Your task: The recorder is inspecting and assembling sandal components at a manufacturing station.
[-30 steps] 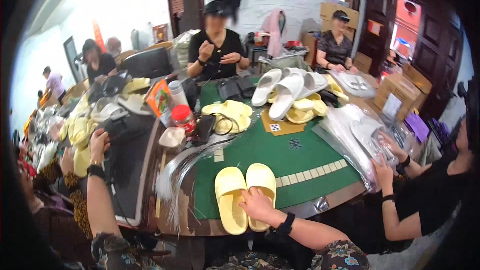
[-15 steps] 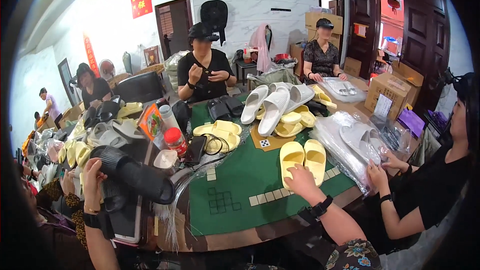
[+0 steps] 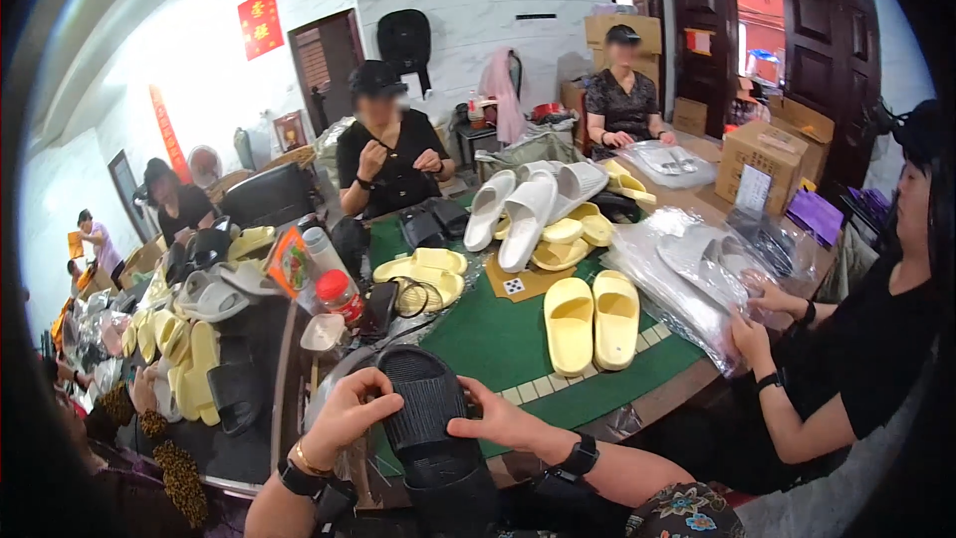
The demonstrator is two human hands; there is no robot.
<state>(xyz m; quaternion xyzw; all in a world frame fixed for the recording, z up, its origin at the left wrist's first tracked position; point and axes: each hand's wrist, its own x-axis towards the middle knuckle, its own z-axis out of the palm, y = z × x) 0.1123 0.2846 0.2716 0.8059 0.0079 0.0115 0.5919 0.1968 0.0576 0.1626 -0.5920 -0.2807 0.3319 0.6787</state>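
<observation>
Black slipper (image 3: 428,418), ribbed sole up, toe pointing away, held at the near edge of the green table (image 3: 498,339), just before the body. Left hand (image 3: 349,416) curled on its left rim, fingers over the sole; right hand (image 3: 498,420) gripping the right rim, thumb on top, both closed on it. Yellow pair (image 3: 593,324) lying side by side, soles down, well beyond on the green mat, with white slippers (image 3: 523,209) stacked farther back and a coworker's hands (image 3: 752,334) on plastic bags (image 3: 687,279) at right.
</observation>
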